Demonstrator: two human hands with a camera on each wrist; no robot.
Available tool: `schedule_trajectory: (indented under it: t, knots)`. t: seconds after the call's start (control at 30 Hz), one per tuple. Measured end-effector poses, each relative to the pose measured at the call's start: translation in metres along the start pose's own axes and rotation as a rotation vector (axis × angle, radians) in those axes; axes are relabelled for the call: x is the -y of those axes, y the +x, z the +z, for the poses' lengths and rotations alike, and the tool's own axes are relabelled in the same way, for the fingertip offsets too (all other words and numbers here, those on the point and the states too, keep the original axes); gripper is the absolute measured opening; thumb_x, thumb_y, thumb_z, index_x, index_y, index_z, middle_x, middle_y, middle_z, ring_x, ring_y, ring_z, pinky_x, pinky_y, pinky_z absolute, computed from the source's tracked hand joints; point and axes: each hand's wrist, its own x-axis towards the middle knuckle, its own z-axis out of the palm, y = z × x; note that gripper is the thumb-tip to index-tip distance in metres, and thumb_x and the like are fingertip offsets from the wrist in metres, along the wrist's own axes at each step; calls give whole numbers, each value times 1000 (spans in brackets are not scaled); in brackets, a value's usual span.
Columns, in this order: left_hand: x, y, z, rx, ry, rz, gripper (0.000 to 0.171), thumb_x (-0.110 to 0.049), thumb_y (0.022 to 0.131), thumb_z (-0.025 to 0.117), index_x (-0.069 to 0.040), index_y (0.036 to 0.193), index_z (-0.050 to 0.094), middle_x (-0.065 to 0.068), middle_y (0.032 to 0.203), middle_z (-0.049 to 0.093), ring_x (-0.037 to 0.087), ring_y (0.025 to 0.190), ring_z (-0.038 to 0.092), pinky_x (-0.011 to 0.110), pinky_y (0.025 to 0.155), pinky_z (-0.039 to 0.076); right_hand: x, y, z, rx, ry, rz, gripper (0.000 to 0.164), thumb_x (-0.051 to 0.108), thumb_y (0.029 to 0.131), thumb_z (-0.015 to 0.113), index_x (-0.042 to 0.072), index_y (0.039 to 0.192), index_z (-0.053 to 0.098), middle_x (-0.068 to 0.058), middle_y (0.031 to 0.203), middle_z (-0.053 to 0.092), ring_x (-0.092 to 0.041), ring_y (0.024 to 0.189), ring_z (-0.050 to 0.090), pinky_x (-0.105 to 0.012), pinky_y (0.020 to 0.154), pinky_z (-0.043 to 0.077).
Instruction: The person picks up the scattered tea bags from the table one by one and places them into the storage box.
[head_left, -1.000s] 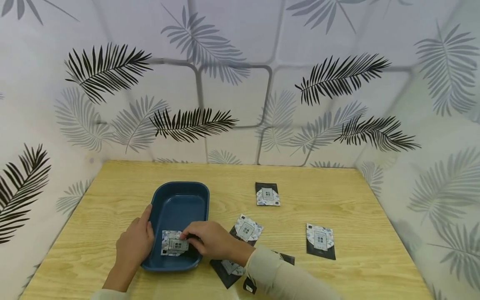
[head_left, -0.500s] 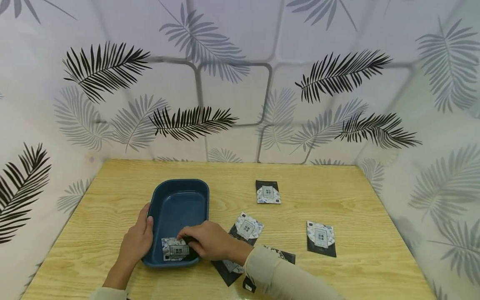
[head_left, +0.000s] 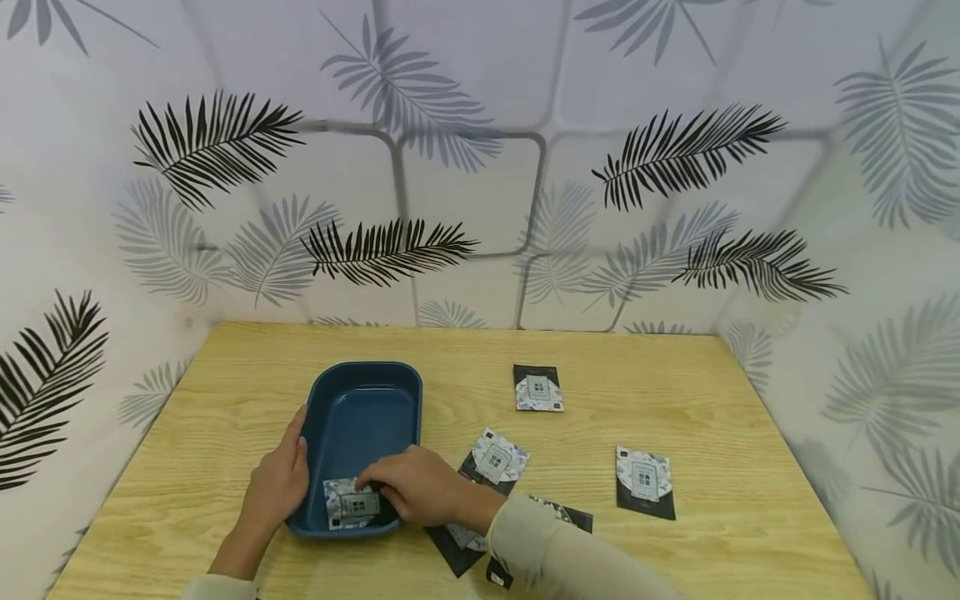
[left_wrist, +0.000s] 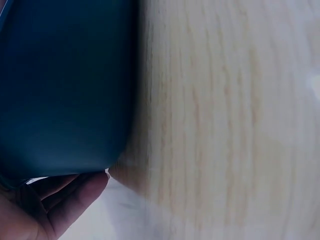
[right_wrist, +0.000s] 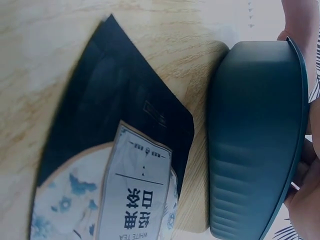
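In the head view a dark blue plastic tray (head_left: pixel 367 421) lies at the left of the table. My left hand (head_left: pixel 277 487) holds its left side; the left wrist view shows fingers (left_wrist: pixel 80 202) bent against the tray wall. My right hand (head_left: pixel 423 485) reaches over the right rim and pinches a tea packet (head_left: pixel 352 505) by its right edge. That packet, white with a floral print and a grey label, is low at the tray's near end. The right wrist view shows the tray's outer wall (right_wrist: pixel 255 140), with another tea packet (right_wrist: pixel 120 90) lettered "WHITE TEA" beside it.
More black-and-white tea packets lie on the wooden table (head_left: pixel 600 375): one at the back (head_left: pixel 537 388), one at the right (head_left: pixel 645 483), and several overlapping ones (head_left: pixel 498 461) right of the tray, partly under my right forearm. A leaf-patterned wall covering (head_left: pixel 465 192) rises behind.
My right hand has lowered the tea packet slightly toward the tray's near end. My left hand stays at the tray's left side, and the packets on the table have not moved.
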Motion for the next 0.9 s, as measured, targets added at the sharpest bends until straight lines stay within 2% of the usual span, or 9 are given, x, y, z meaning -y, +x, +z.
schedule_trajectory:
  t: [0.1, 0.23, 0.3, 0.4, 0.53, 0.77, 0.9]
  knots:
    - [-2, 1, 1, 3, -4, -16, 51, -18, 110, 25, -4, 158, 19, 41, 138, 48, 59, 105, 62, 64, 80, 51, 0, -1, -1, -10, -22, -6, 30, 8, 98, 58, 22, 124, 67, 8, 123, 71, -6, 112, 67, -18, 93, 50]
    - [-4, 2, 2, 20, -38, -64, 51, -21, 110, 23, -2, 158, 19, 39, 143, 45, 60, 117, 56, 67, 91, 47, -1, -3, -1, -28, -34, -4, 30, 7, 97, 59, 21, 122, 68, 5, 127, 68, -9, 118, 64, -22, 102, 49]
    - [-5, 3, 3, 27, -60, -92, 51, -24, 110, 22, 0, 155, 26, 38, 143, 46, 59, 122, 53, 67, 96, 45, -1, -5, -1, -35, -23, 3, 29, 8, 98, 59, 21, 121, 68, 4, 129, 67, -10, 120, 63, -22, 103, 48]
    - [-5, 3, 3, 22, -70, -114, 49, -25, 109, 24, 6, 142, 44, 36, 138, 53, 56, 123, 54, 65, 97, 44, -2, -7, -2, -50, 7, 8, 27, 9, 98, 58, 20, 121, 68, 1, 132, 65, -12, 122, 62, -23, 105, 47]
    - [-6, 2, 3, 7, -56, -118, 46, -25, 109, 28, 6, 126, 56, 34, 126, 61, 55, 115, 59, 63, 90, 47, -4, -12, -6, -106, 36, 0, 25, 10, 97, 60, 18, 119, 69, -4, 134, 64, -15, 125, 60, -25, 108, 46]
    - [-4, 3, 5, 13, -55, -118, 44, -27, 109, 27, 3, 118, 58, 32, 118, 63, 51, 104, 63, 59, 82, 48, -8, -25, -26, -238, 37, 56, 23, 13, 96, 65, 17, 118, 70, -4, 136, 61, -16, 128, 57, -30, 108, 47]
    - [1, 0, 3, 24, -49, -145, 43, -27, 109, 27, 2, 117, 57, 30, 115, 63, 46, 97, 64, 56, 78, 48, -12, -31, -36, -243, 47, 90, 22, 17, 96, 65, 18, 118, 69, -3, 135, 61, -17, 128, 57, -33, 108, 47]
